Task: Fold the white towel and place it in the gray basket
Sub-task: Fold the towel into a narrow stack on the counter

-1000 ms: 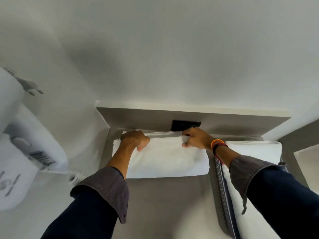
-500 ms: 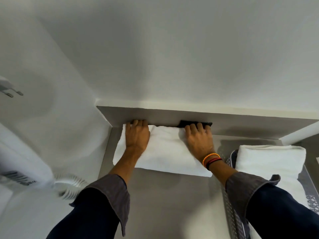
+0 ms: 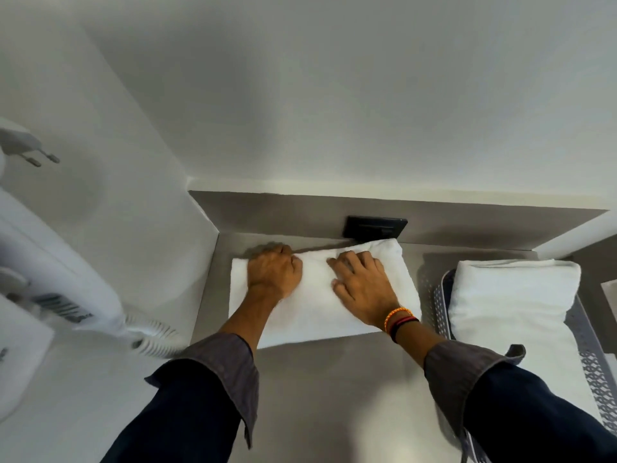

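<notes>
A folded white towel lies flat on the grey counter, close to the back wall. My left hand rests on the towel's left part with its fingers curled under near the far edge. My right hand lies flat on the towel's right part, fingers spread, with bracelets on the wrist. The gray basket with a perforated wall stands to the right of the towel. Other folded white towels fill it.
A black wall socket sits on the grey backsplash just behind the towel. A white wall-mounted hair dryer with a coiled cord hangs on the left wall. A white plug is higher up on the left.
Both hands slid from the towel's far edge back onto its top. The left hand curled its fingers, the right one spread flat. The towel now looks narrower and thicker.
</notes>
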